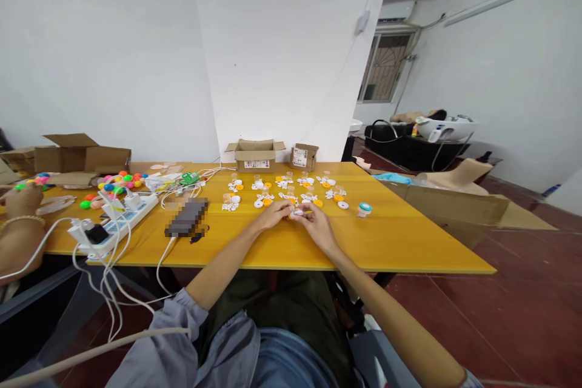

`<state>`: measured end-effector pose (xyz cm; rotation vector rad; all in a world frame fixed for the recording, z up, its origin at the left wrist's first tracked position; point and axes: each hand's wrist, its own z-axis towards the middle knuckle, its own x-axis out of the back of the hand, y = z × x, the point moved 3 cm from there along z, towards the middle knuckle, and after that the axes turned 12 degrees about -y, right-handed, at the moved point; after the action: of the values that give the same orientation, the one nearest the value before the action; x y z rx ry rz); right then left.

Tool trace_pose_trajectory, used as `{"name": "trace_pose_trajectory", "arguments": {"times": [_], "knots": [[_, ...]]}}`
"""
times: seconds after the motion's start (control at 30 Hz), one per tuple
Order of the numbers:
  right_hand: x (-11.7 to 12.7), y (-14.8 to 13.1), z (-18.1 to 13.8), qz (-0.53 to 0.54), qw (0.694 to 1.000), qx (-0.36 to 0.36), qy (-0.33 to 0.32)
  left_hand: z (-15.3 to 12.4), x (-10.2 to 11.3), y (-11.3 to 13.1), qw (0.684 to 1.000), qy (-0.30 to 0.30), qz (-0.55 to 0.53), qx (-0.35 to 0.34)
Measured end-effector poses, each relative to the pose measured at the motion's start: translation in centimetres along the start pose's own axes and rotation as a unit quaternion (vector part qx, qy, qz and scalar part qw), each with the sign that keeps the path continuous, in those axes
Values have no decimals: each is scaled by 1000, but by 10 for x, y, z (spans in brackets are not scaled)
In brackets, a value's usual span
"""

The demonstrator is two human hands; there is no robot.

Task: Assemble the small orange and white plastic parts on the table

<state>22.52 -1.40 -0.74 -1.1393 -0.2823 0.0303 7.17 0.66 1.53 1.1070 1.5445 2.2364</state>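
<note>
My left hand (275,216) and my right hand (317,223) meet over the table, fingers closed around a small white plastic part (297,212). Its exact kind is too small to make out. Just beyond my hands lie several little groups of white plastic pieces (230,207), yellow rings (339,198) and clear cups (290,176). To the right of my right hand stands a small clear jar with a teal and white lid (364,210). A white disc (343,205) lies flat between that jar and the groups.
At the table's back stand an open cardboard box (255,157) and a smaller box (304,157). Leftward are a dark pixelated device (187,217), a power strip (119,227) with trailing cables, and colourful balls (119,182). Another person's hand (22,203) is at the far left.
</note>
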Motion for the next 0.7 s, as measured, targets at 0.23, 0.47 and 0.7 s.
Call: {"name": "trace_pose_trajectory", "arguments": {"times": [0.23,0.47,0.7], "knots": [[4,0,-1,52,998,-26,13,-1,-3,2,995,-20,100,10],[3,0,0,14,1000,0,-5,0,-3,1,990,-11,136,19],[0,2,1,-51,997,51,0,0,-3,2,990,-12,139,0]]}}
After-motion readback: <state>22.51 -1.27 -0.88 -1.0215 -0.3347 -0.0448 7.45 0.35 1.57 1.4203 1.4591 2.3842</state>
